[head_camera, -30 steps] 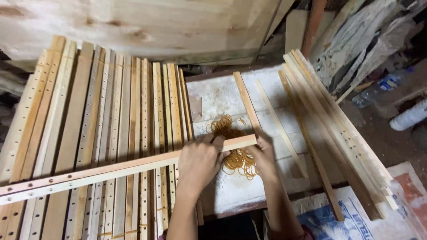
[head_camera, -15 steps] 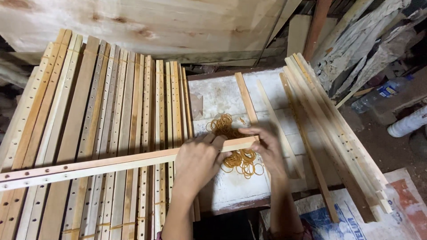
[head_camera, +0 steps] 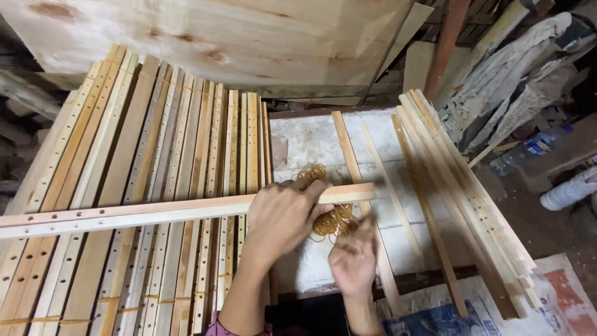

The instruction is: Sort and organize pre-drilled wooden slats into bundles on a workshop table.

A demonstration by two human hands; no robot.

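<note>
The left hand (head_camera: 283, 218) grips a long pale drilled wooden slat (head_camera: 155, 214) lying crosswise; beside its end, the blurred right hand (head_camera: 353, 261) seems loosely curled over tan rubber bands (head_camera: 333, 219).

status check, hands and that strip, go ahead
Left hand grips the holed wooden strip. Right hand beside the rubber bands, grip unclear. Nothing in the way.

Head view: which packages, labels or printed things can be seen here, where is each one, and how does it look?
Printed sack: flat on the floor, bottom right; white with blue and red print.
Plastic bottle: lying on its side at the right edge; clear, with a blue label.
White bottle: lying lower at the right edge; its label cannot be made out.
No signs or screens in view.
</note>
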